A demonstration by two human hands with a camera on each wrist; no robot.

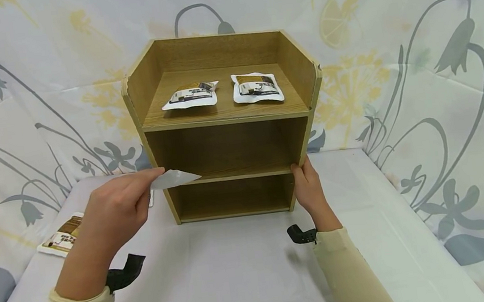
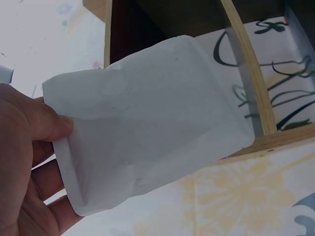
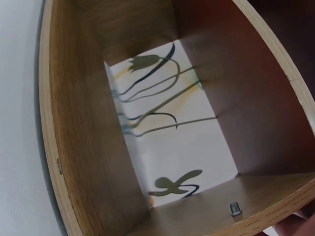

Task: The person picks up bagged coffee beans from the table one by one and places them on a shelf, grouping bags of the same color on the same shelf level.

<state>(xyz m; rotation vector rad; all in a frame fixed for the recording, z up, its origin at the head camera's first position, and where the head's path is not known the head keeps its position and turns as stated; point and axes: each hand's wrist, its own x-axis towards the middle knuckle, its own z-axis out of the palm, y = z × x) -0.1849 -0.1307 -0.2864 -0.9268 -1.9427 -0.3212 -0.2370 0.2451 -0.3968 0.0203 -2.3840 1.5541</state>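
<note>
While two packets [image 1: 192, 95] sit shelved, upper centre, the left hand [image 1: 117, 204] pinches a third packet [image 1: 173, 178], centre-left, in its grip; the right hand [image 1: 307, 186] clasps the rack [image 1: 229, 145]; another packet [image 1: 59, 237], far left, seems left to shelve.

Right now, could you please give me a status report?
Left hand holding flat white pouch. Right hand gripping side of brown wooden shelf unit. Nothing visibly blocking middle compartment.

A wood shelf [image 1: 225, 111] stands on the white tbl [image 1: 239, 272], w/ 2 flat pkts [image 1: 192, 95] side by side up top. 1 more pkt [image 1: 59, 240] lies on the tbl, at L, & a white edge [image 1: 151, 199] peeks out nearer the shelf.
</note>
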